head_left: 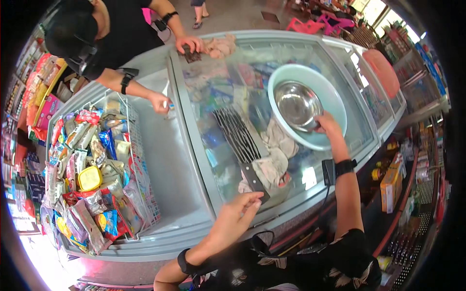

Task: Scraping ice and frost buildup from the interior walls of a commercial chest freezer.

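On the glass lid of a chest freezer (193,123) rests a large pale blue plastic basin (333,98). My right hand (327,123) grips the rim of a stainless steel bowl (296,102) inside it. My left hand (240,212) has thumb and fingers at the dark handle end of a wide knife or cleaver (236,134) with a streaked, patterned blade; whether they grip it is not clear. The tool lies slanting over the lid, beside crumpled pale cloths (275,162). Under the glass, blurred packages show.
Across the freezer a person in black holds a small thing over the freezer's uncovered part, the other hand on a dark scraper-like piece (191,54) by a cloth (220,45). A wire basket (133,152) of packaged goods stands left. Shelves (415,203) line the right.
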{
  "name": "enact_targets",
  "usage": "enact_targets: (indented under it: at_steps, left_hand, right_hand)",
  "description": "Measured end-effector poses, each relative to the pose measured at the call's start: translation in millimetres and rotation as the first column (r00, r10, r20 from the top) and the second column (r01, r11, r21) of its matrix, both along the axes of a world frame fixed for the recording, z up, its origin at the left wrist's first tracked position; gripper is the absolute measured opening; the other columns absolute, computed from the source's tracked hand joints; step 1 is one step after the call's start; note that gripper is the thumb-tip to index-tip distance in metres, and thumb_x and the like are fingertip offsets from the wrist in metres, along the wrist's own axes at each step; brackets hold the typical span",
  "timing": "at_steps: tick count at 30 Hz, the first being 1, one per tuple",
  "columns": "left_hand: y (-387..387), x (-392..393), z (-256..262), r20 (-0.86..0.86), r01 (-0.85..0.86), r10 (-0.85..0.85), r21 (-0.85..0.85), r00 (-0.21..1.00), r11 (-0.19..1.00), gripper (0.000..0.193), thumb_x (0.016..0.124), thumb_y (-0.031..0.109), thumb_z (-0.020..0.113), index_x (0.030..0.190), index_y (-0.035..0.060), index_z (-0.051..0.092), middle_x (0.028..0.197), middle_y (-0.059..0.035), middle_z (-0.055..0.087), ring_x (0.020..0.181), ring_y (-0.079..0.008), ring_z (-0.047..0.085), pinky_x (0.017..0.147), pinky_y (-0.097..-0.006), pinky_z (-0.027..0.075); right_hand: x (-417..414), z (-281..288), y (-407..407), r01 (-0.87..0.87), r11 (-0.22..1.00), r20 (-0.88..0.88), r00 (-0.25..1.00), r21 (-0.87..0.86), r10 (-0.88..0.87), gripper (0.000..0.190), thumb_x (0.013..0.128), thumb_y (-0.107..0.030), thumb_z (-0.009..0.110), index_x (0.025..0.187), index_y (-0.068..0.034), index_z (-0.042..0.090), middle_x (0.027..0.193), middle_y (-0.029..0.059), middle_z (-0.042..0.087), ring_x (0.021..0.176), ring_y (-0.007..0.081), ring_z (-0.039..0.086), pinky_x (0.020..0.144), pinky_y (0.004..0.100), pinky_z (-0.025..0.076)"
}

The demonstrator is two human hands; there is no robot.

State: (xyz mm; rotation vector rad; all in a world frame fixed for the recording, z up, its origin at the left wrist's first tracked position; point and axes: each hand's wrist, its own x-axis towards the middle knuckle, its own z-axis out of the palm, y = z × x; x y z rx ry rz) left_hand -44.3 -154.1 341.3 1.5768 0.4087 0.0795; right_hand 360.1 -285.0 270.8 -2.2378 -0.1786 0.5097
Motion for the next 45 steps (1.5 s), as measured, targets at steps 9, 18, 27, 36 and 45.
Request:
enact_targets:
  at_steps: [9, 18, 27, 36, 45]
  left_hand:
    - [70.1, -22.7, -1.7, 0.153, -0.315, 0.304, 0.050, 0.940, 0.948, 0.023, 0.090, 0.013, 0.051, 0.107, -0.0008, 0.058, 0.093, -0.0062, 0.063, 0.083, -0.0108, 0.059, 0.072, -0.0248, 0.047]
    - [224.9, -87.2, -154.0, -0.227, -0.788, 0.756, -0.218, 0.614, 0.575, 0.032, 0.091, 0.027, 0.044, 0.110, 0.0034, 0.054, 0.098, -0.0079, 0.059, 0.086, -0.0177, 0.059, 0.070, -0.0326, 0.046]
    - [219.3, -105.9, -254.1, -0.650, -0.832, 0.531, -0.337, 0.544, 0.440, 0.040, 0.092, 0.033, 0.036, 0.116, 0.0033, 0.048, 0.107, -0.0143, 0.055, 0.094, -0.0266, 0.055, 0.078, -0.0445, 0.042]
    - [213.2, -87.4, -354.1, -0.666, -0.872, 0.572, -0.436, 0.479, 0.223, 0.038, 0.083, 0.019, 0.047, 0.120, 0.0110, 0.044, 0.110, -0.0105, 0.051, 0.094, -0.0291, 0.054, 0.076, -0.0476, 0.043]
    - [197.9, -72.1, -425.7, -0.894, -0.420, 0.264, 0.097, 0.361, 0.902, 0.056, 0.078, 0.025, 0.057, 0.129, 0.0113, 0.038, 0.135, -0.0185, 0.034, 0.111, -0.0365, 0.048, 0.084, -0.0412, 0.048]
  right_hand:
    - [-87.7, 115.3, 28.9, -0.066, 0.959, 0.304, 0.952, 0.275, -0.021, 0.028, 0.080, -0.014, 0.051, 0.107, -0.005, 0.051, 0.073, 0.0043, 0.058, 0.052, 0.0100, 0.052, 0.038, 0.0227, 0.039]
    - [-256.2, 86.9, 157.7, -0.457, 0.854, 0.067, 0.888, 0.249, 0.455, 0.042, 0.080, -0.015, 0.050, 0.121, -0.007, 0.046, 0.076, 0.0043, 0.059, 0.053, 0.0089, 0.052, 0.042, 0.0232, 0.041]
    - [-330.0, -2.6, 272.4, -0.768, 0.533, 0.391, 0.396, -0.354, 0.831, 0.041, 0.079, -0.007, 0.045, 0.118, -0.014, 0.053, 0.103, 0.0109, 0.061, 0.094, 0.0304, 0.057, 0.076, 0.0386, 0.046]
    - [-361.9, -132.9, 351.7, -0.683, 0.383, 0.151, 0.375, -0.621, 0.914, 0.039, 0.079, -0.007, 0.050, 0.117, -0.015, 0.054, 0.102, 0.0125, 0.059, 0.092, 0.0295, 0.060, 0.076, 0.0399, 0.048]
    - [-319.3, -257.1, 378.8, -0.594, 0.266, 0.139, 0.251, -0.759, 0.958, 0.044, 0.082, -0.015, 0.051, 0.126, -0.016, 0.044, 0.097, 0.0112, 0.057, 0.078, 0.0284, 0.062, 0.066, 0.0377, 0.050]
